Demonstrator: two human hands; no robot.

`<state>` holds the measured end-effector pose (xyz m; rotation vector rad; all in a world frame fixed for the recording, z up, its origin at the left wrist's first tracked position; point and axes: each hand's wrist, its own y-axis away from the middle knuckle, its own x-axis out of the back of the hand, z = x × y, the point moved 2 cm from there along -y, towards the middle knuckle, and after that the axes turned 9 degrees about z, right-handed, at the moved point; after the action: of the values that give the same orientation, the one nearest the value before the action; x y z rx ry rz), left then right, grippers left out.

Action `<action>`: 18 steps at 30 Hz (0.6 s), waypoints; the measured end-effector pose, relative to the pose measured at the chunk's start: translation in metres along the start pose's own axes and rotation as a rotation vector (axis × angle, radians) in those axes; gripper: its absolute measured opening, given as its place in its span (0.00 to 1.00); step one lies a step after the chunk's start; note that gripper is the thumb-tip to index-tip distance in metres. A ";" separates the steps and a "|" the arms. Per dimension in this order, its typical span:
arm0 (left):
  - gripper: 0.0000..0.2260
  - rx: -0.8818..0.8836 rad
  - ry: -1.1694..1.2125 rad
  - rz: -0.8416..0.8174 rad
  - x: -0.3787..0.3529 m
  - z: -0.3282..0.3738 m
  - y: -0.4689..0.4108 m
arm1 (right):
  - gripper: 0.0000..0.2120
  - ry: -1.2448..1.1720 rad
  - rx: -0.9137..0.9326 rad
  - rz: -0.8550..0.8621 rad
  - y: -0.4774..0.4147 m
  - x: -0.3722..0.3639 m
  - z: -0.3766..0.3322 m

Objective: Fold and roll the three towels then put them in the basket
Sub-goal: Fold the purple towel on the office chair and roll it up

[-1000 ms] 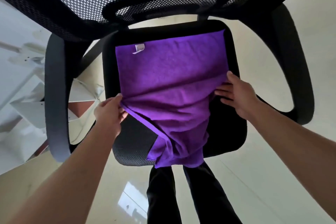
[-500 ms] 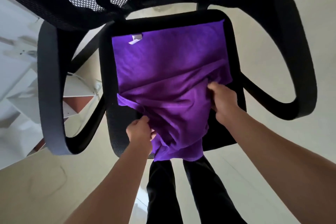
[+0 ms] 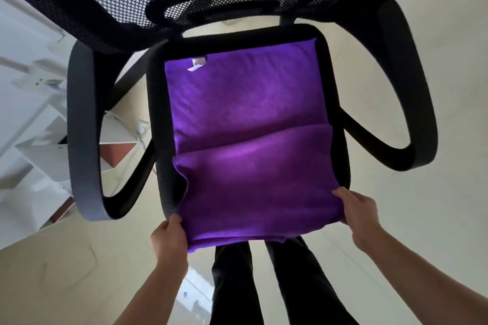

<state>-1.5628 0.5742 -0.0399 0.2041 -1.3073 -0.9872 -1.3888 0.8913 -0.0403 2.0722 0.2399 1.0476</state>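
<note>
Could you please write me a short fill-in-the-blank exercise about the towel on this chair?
1. The towel spread over the chair seat is ____ in colour.
2. The left hand and the right hand each grip a near ____ of the towel.
3. A small white tag sits at the towel's far ____ corner.

Missing words: purple; corner; left.
</note>
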 end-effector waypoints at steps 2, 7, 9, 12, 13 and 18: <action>0.15 -0.083 0.027 0.036 0.006 0.006 0.005 | 0.16 -0.044 0.073 -0.001 0.005 0.002 -0.012; 0.10 -0.248 0.181 0.013 0.006 0.067 0.009 | 0.13 -0.236 0.162 -0.039 0.007 -0.016 -0.088; 0.08 -0.226 0.274 -0.046 -0.002 0.101 0.009 | 0.11 -0.265 0.219 -0.092 0.003 -0.031 -0.125; 0.09 -0.184 0.324 -0.144 -0.022 0.148 -0.002 | 0.12 -0.222 0.275 -0.119 -0.008 -0.052 -0.166; 0.07 -0.173 0.314 -0.183 -0.029 0.159 -0.007 | 0.10 -0.194 0.274 -0.146 -0.012 -0.058 -0.174; 0.04 -0.142 0.382 -0.095 -0.042 0.171 -0.031 | 0.07 -0.090 0.292 -0.202 -0.020 -0.060 -0.177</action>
<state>-1.7239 0.6520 -0.0367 0.3305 -0.8829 -1.0575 -1.5560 0.9756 -0.0286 2.2905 0.5729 0.8329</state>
